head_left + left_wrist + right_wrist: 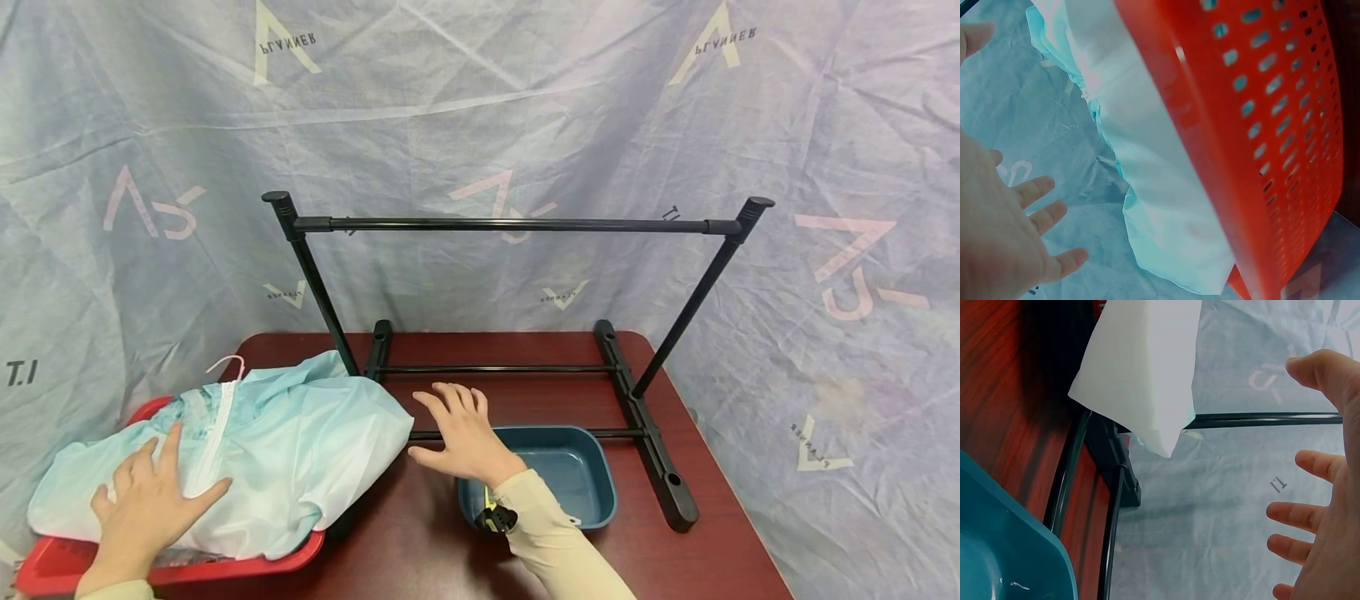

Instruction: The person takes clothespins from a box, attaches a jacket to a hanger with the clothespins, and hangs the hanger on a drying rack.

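A light blue and white jacket [322, 442] with a white zipper lies heaped over a red perforated basket [247, 568]. The pink hook of a hanger [238, 363] sticks out at its collar. My left hand [146, 500] hovers over the jacket's left part, fingers spread; the left wrist view shows a gap between the hand and the cloth [1147, 169]. Between the jacket's right end and a blue bin, my right hand [468, 442] is held in the air, fingers apart and holding nothing. In the right wrist view, the jacket's white corner [1141, 375] hangs apart from that hand.
A black garment rack [510, 225] stands on the dark red table [420, 533], its right foot [667, 492] near the right edge. The blue bin [603, 479] in front of the rack contains a black and yellow item [491, 515]. Printed grey cloth [480, 108] hangs behind and at the sides.
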The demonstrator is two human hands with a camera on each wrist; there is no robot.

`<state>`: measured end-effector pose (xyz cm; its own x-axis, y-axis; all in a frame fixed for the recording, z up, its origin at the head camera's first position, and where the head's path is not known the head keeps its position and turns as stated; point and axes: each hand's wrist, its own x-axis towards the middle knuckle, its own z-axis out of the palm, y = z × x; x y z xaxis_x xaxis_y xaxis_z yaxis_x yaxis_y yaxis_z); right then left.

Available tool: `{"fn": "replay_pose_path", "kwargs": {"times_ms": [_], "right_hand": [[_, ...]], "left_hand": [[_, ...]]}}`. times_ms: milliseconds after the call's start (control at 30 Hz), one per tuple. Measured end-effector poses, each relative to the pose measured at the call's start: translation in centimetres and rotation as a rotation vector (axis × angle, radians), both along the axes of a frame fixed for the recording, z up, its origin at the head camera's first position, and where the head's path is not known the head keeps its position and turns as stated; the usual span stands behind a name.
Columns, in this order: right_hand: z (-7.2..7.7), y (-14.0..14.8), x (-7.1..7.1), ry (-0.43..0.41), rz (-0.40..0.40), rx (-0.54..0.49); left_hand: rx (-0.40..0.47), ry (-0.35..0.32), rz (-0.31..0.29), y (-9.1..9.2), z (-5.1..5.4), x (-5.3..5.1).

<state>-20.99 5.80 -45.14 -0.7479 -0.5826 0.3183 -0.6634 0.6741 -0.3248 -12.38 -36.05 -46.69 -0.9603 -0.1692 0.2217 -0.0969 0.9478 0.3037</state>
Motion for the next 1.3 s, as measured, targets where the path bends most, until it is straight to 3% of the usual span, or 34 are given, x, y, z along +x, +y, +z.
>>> {"fn": "replay_pose_path", "kwargs": {"times_ms": [433, 1300], "right_hand": [[0.0, -0.7, -0.5, -0.018, -0.012, 0.013], [-0.2, -1.5, -0.9, -0.073, -0.008, 0.021]], "left_hand": [[-0.019, -0.009, 0.019, -0.8, -0.3, -0.1], [-0.002, -0.145, 0.06, -2.4, -0.8, -0.4]]}}
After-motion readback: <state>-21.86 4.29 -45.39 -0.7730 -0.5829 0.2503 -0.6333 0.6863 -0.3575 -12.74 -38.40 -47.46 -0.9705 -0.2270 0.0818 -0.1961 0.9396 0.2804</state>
